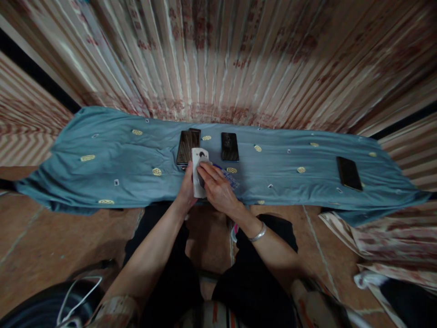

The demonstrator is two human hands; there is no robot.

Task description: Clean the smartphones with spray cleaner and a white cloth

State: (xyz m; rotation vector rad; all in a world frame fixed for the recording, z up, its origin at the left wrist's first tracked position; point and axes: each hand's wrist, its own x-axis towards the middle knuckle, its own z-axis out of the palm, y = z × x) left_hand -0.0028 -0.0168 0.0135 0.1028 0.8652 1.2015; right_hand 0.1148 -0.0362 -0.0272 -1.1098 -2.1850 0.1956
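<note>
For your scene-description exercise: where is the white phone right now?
In the head view, the white phone is at centre, held by the left hand over the blue cloth's near edge, with the right hand on it, just below two dark phones.

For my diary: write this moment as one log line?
left hand: holds white phone | right hand: rubs its back | blue cloth: three dark phones
</note>
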